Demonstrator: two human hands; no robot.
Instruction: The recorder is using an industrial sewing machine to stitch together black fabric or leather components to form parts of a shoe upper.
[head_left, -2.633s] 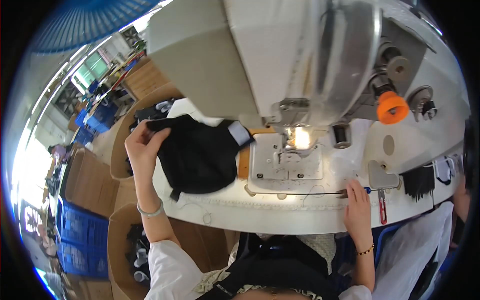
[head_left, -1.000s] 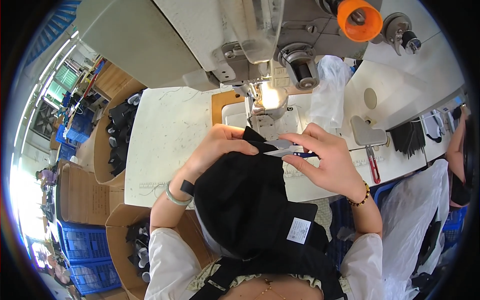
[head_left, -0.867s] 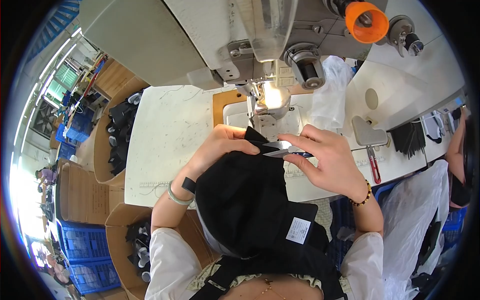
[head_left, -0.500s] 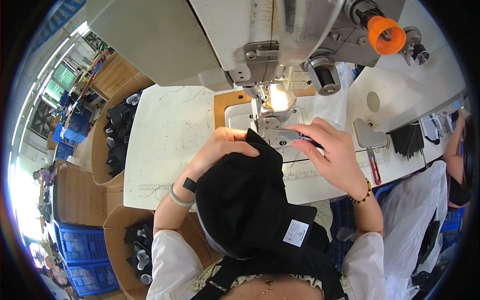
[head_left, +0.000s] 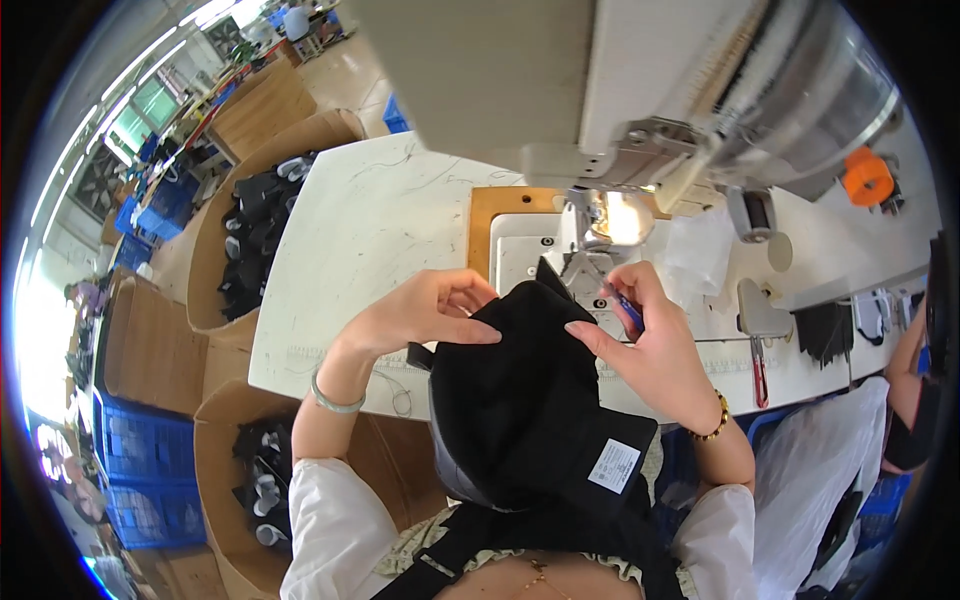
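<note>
A rounded black fabric piece [head_left: 515, 390], shaped much like a cap, lies in front of me with its pointed tip toward the sewing machine [head_left: 480, 80]. A white label [head_left: 613, 465] shows on its near right part. My left hand [head_left: 425, 315] is closed on the upper left edge, thumb on top and fingers partly hidden. My right hand [head_left: 655, 345] grips a pair of thread snips [head_left: 628, 312] with a blue-purple handle, blades pointing toward the lit needle area. Its thumb rests against the fabric's right edge.
Cardboard boxes [head_left: 205, 270] of black pieces and blue crates [head_left: 150, 450] stand left of the white table [head_left: 335, 240]. Red-handled snips [head_left: 759, 372] lie at right, near dark strips [head_left: 825, 335]. A clear plastic sheet [head_left: 810, 480] hangs at lower right, beside another person's arm [head_left: 905, 390].
My view has swung, so the machine sits further right. The left hand has shifted its hold along the fabric edge. My right thumb has come onto the fabric, with the snips tucked in the fingers.
</note>
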